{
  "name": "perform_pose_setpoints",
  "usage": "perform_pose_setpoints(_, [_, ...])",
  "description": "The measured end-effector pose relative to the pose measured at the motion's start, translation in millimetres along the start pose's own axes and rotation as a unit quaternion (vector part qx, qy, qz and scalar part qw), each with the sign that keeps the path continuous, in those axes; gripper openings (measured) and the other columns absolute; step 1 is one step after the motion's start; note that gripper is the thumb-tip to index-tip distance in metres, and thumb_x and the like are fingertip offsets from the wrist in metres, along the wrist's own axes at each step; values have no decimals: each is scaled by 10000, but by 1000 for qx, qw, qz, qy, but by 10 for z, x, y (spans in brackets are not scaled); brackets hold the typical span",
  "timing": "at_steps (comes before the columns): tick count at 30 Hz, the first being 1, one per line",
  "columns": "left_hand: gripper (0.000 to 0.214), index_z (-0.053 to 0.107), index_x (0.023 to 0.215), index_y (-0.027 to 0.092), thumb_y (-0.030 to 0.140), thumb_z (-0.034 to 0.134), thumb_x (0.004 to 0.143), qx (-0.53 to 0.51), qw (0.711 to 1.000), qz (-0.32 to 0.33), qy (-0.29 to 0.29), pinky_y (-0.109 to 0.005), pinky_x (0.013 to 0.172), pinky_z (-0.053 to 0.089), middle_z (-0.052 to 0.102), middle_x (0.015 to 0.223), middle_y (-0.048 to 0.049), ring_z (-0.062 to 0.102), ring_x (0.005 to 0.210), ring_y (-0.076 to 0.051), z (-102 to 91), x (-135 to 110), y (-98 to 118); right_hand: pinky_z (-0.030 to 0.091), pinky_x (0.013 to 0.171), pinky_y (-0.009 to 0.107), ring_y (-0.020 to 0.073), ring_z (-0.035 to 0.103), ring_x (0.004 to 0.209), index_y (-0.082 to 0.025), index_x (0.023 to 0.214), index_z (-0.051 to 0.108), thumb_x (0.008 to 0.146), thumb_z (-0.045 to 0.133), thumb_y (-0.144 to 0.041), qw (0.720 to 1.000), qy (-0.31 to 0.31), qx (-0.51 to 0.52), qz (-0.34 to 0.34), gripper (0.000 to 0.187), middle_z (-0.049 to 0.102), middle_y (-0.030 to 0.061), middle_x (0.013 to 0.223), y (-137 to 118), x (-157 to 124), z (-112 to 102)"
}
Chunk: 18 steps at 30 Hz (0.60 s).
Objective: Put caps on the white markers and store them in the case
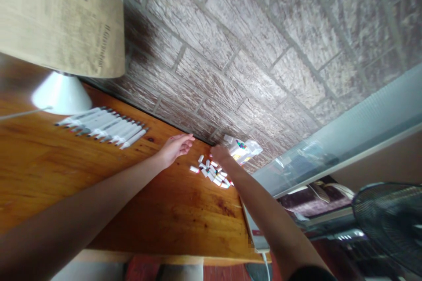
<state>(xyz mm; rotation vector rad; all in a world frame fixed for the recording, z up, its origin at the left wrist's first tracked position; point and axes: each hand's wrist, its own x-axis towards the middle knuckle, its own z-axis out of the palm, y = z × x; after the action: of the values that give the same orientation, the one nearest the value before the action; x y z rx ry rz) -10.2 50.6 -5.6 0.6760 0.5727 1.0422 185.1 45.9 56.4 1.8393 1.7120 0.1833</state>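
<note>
Above the wooden table my left hand (178, 146) is held near the wall, palm turned inward, its fingers partly stretched out and no object visible in them. My right hand (219, 153) is closed at the back of a pile of white marker caps (214, 173); what its fingers hold, if anything, is hidden. Just behind it, against the wall, leans a clear plastic package (245, 151) with a coloured print. To the left of my left hand lies a row of several white markers (103, 125), side by side, with dark ends.
A lamp with a newsprint shade (95, 30) and white base (61, 94) stands at the back left. The brick wall (214, 66) borders the wooden table (154, 215). A white device with a cable (259, 232) sits at the right edge; a fan (392, 224) is beyond.
</note>
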Motion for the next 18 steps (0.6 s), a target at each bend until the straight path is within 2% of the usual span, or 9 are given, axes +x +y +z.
perform_pose_setpoints(3, [625, 655, 847, 123, 577, 845, 462, -1, 1000, 0, 3, -197, 581, 351, 559, 666, 30, 479, 550, -55, 18, -21, 25, 538, 951, 418, 196, 627, 1083, -118, 1166, 624, 954, 567, -364, 1000, 9, 26, -10, 330, 641, 102, 1161, 122, -145, -106])
perform_pose_setpoints(5, [626, 657, 851, 123, 582, 839, 467, -2, 1000, -1, 1, -199, 582, 350, 558, 665, 31, 480, 549, -57, 27, -31, 30, 542, 937, 393, 180, 640, 1048, -120, 1143, 638, 948, 576, -373, 999, 4, 48, -21, 325, 658, 95, 1125, 203, -268, -101])
perform_pose_setpoints(10, [578, 667, 855, 122, 548, 837, 502, -3, 1000, -3, -4, -206, 586, 351, 565, 667, 24, 481, 550, -60, 45, -42, 15, 534, 934, 390, 189, 659, 1041, -119, 1128, 673, 954, 558, -315, 996, 9, 83, 16, 286, 690, 109, 1100, 249, -559, 171])
perform_pose_setpoints(14, [546, 675, 854, 121, 524, 834, 520, -4, 1000, -2, -5, -209, 593, 357, 574, 675, 15, 493, 564, -65, 42, -41, 8, 506, 933, 334, 225, 658, 1101, -211, 1174, 706, 958, 478, -220, 989, 60, 128, 41, 315, 695, 115, 1174, 244, -730, 389])
perform_pose_setpoints(18, [555, 678, 840, 117, 522, 847, 501, 6, 1000, 3, -3, -200, 585, 356, 567, 667, 13, 493, 564, -64, 31, -35, -16, 481, 902, 265, 209, 670, 1057, -222, 1133, 729, 959, 455, -240, 970, 142, 195, 22, 325, 708, 83, 1165, 222, -804, 407])
